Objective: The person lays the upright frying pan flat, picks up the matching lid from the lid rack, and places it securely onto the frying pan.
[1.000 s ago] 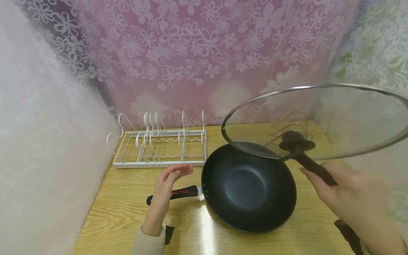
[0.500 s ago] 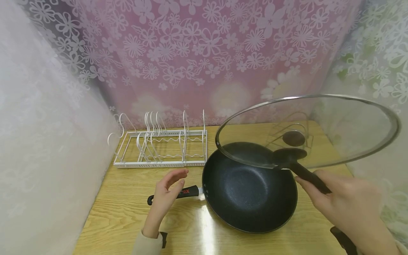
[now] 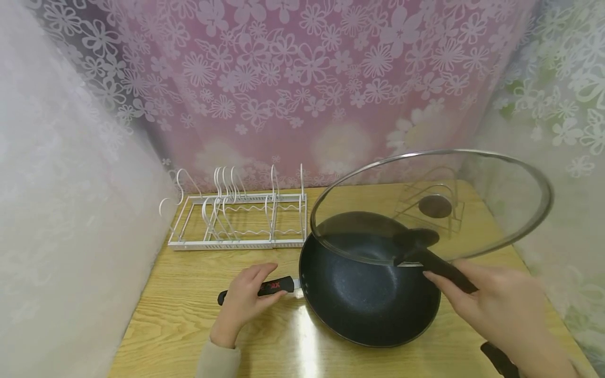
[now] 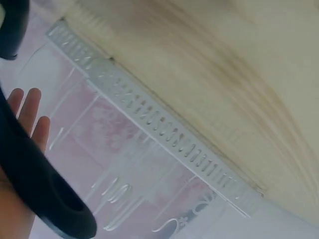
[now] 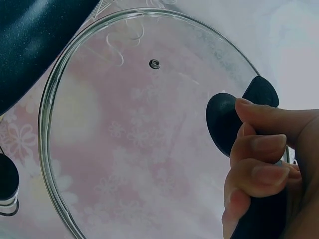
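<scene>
A black wok (image 3: 359, 283) sits on the wooden table, its long black handle (image 3: 281, 285) pointing left. My left hand (image 3: 238, 302) is at that handle, thumb on the near side and fingers on the far side, not closed round it. In the left wrist view straight fingers (image 4: 31, 109) show behind the dark handle (image 4: 30, 172). My right hand (image 3: 496, 296) grips the black handle (image 3: 446, 269) of a large clear glass lid (image 5: 134, 134) with a metal rim. The lid is raised and tilted, overlapping the wok's far right side in the head view.
A white wire rack (image 3: 241, 243) with upright loops stands at the back left. Behind the lid, a small wire stand with a dark round piece (image 3: 435, 206) shows through the glass. Flowered sheets (image 3: 302, 105) enclose the table's back and sides.
My right hand has brought the lid left and down, farther over the wok. My left hand has turned and spread its thumb and fingers about the wok handle. The wok has stayed put.
</scene>
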The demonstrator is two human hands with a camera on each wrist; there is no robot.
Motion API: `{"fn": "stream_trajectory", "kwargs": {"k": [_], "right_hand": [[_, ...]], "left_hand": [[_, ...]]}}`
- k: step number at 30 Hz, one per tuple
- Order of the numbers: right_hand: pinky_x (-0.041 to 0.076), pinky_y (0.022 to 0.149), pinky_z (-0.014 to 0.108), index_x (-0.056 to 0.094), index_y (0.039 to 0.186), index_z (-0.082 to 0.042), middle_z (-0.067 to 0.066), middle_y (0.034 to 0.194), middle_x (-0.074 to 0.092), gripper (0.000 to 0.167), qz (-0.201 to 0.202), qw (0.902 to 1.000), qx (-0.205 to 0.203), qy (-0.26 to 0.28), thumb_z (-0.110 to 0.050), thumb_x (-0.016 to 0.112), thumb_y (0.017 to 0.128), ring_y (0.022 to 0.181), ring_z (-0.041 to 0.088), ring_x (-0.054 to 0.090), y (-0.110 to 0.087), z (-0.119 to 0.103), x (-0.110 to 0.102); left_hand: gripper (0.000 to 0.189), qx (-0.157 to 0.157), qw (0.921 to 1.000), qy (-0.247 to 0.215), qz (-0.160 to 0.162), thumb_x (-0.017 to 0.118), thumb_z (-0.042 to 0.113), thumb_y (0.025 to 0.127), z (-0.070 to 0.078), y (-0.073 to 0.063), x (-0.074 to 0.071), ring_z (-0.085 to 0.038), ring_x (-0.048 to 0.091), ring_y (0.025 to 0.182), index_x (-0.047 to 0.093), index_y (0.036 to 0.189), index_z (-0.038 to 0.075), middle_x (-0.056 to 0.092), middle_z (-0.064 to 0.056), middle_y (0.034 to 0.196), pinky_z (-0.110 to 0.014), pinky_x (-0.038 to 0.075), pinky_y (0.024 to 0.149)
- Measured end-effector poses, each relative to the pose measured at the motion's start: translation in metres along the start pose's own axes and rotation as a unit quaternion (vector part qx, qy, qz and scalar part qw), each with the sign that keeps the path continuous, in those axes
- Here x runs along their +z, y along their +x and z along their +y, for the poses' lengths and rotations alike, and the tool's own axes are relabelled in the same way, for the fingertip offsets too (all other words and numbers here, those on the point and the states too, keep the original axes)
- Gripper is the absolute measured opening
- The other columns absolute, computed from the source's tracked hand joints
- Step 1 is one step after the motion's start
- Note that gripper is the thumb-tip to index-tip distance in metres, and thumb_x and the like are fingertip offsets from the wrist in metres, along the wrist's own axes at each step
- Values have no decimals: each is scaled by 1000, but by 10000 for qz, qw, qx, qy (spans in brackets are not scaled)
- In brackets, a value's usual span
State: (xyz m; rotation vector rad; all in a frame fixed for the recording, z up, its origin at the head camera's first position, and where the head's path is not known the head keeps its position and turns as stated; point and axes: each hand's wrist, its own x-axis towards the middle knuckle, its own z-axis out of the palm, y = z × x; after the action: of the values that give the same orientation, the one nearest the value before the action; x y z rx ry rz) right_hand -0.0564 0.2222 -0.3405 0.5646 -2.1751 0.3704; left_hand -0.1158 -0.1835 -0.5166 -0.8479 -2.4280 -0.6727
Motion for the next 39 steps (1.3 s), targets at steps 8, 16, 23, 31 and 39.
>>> {"fn": "stream_trajectory", "kwargs": {"k": [8, 16, 23, 31, 39], "right_hand": [[12, 39, 16, 57, 62, -24, -22, 45, 31, 56, -449, 9986, 190, 210, -68, 47, 93, 40, -5, 27, -6, 2, 2], [9, 38, 15, 66, 64, -20, -22, 44, 32, 63, -571, 9975, 333, 267, -73, 45, 90, 41, -8, 24, -11, 7, 5], [13, 38, 16, 72, 73, -18, -25, 46, 30, 57, -975, 9923, 495, 589, -71, 56, 87, 41, -9, 26, -18, 15, 9], [17, 40, 16, 65, 70, -27, -28, 51, 26, 24, -1512, 9813, 841, 841, -33, 88, 68, 44, -8, 22, -17, 17, 13], [21, 41, 19, 62, 68, -31, -28, 52, 27, 27, -1870, 9704, 1204, 943, -29, 89, 67, 44, -5, 25, -17, 16, 19]], "left_hand": [[47, -65, 9987, 507, -87, 87, 40, 72, -1, -7, 3, -15, 67, 68, 74, 106, 9, 73, -3, 91, -29, 55, 58], [34, -186, 9984, 489, -230, 84, 39, 77, 0, -9, 5, 0, 45, 50, 74, 97, 14, 66, 6, 71, -14, 35, 46], [34, -103, 9983, 549, -181, 83, 40, 77, 1, -9, 5, 1, 42, 49, 74, 97, 14, 66, 6, 72, -13, 33, 45], [35, -7, 9983, 580, -75, 84, 39, 76, -1, -9, 5, 1, 42, 48, 75, 97, 13, 66, 5, 70, -13, 32, 44], [35, 35, 9982, 601, -42, 82, 42, 78, -2, -9, 6, 1, 42, 48, 75, 98, 14, 66, 6, 71, -13, 31, 43]]}}
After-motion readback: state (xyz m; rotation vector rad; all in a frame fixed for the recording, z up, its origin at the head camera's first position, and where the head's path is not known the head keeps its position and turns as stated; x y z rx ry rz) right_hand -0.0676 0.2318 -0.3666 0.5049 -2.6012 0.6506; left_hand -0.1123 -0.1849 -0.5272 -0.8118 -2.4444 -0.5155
